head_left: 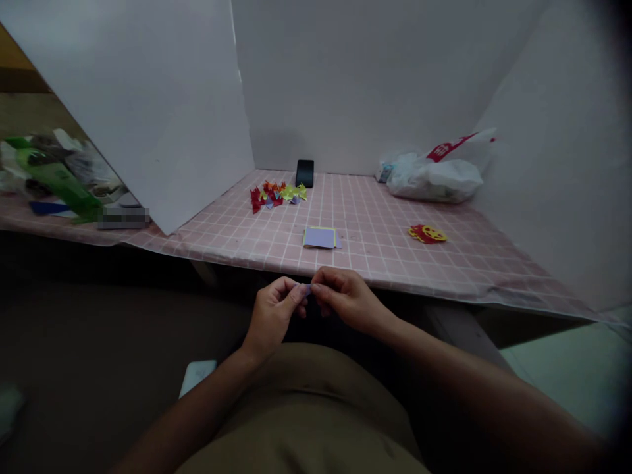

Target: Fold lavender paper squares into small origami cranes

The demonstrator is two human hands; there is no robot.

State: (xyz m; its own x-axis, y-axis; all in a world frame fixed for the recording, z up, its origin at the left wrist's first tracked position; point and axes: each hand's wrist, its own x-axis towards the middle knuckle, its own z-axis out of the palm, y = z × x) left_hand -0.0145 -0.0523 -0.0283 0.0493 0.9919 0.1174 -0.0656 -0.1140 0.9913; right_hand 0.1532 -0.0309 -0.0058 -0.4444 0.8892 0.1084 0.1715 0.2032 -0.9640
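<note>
Just in front of the table's near edge, my left hand (276,306) and my right hand (345,296) meet over my lap. Between their fingertips is a small piece of purple folded paper (308,289), pinched from both sides and mostly hidden by thumbs and fingers. Beyond the hands, a stack of square paper sheets (319,237) lies on the table, purple on top with a yellow edge showing. Farther back sits a cluster of small folded paper figures (276,193) in red, orange, yellow and purple.
The table wears a pink checked cloth (360,224). A black phone-like object (305,173) leans at the back. On the right are a white plastic bag (434,176) and red and yellow cutouts (427,234). White panels (355,85) enclose the table. Green packaging (59,178) lies far left.
</note>
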